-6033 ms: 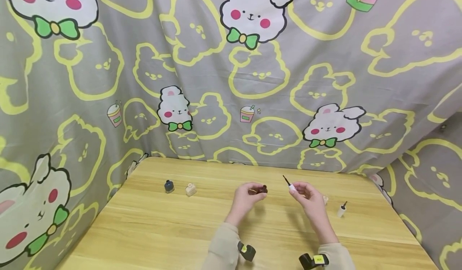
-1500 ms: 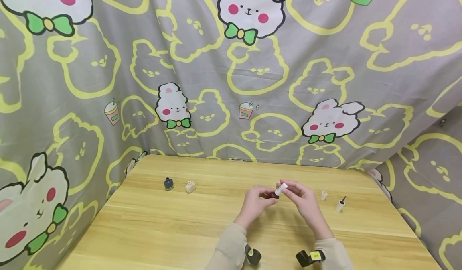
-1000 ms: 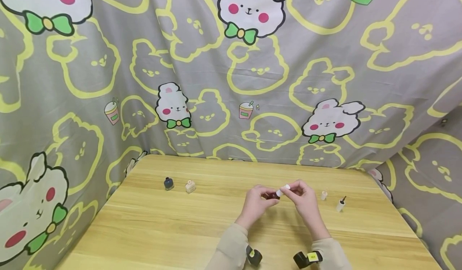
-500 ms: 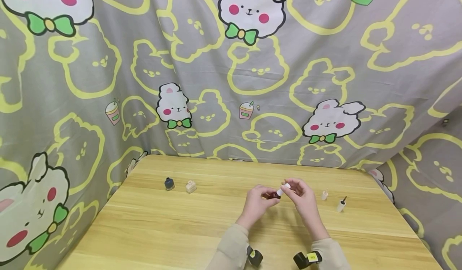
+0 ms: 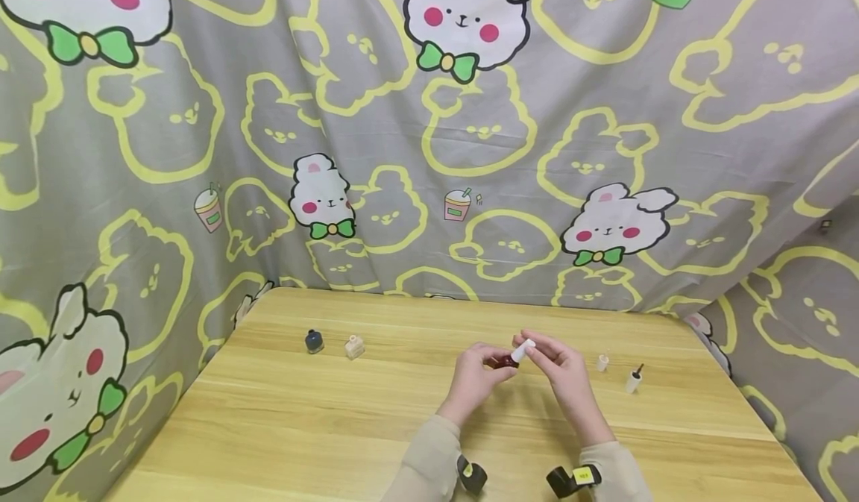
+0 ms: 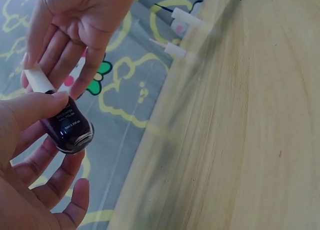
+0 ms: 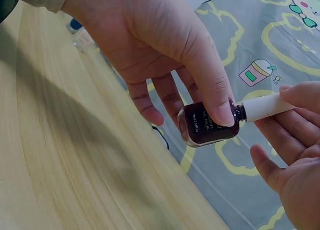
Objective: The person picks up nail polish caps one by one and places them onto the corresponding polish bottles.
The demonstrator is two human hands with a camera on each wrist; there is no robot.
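Observation:
Tilted above the table, a dark red nail polish bottle (image 7: 202, 125) with printed lettering is pinched by my left hand (image 5: 475, 377), thumb across its front. My right hand (image 5: 562, 371) pinches the white cap (image 5: 522, 350) at its outer end. In the right wrist view the cap sits on the bottle's neck, with a thin dark ring of neck showing at its base. The cap's brush is hidden.
At the left of the wooden table (image 5: 322, 427) stand an uncapped dark blue polish bottle (image 5: 313, 342) and an uncapped cream one (image 5: 354, 347). Two white brush caps stand brush-up at the right: one with a pale brush (image 5: 602, 362), one with a dark brush (image 5: 634, 380). A patterned curtain hangs behind.
Six seconds ago the hands were apart, the right holding the cap with its dark brush exposed. Now the cap is on the bottle's neck; lately the right fingers have shifted around it.

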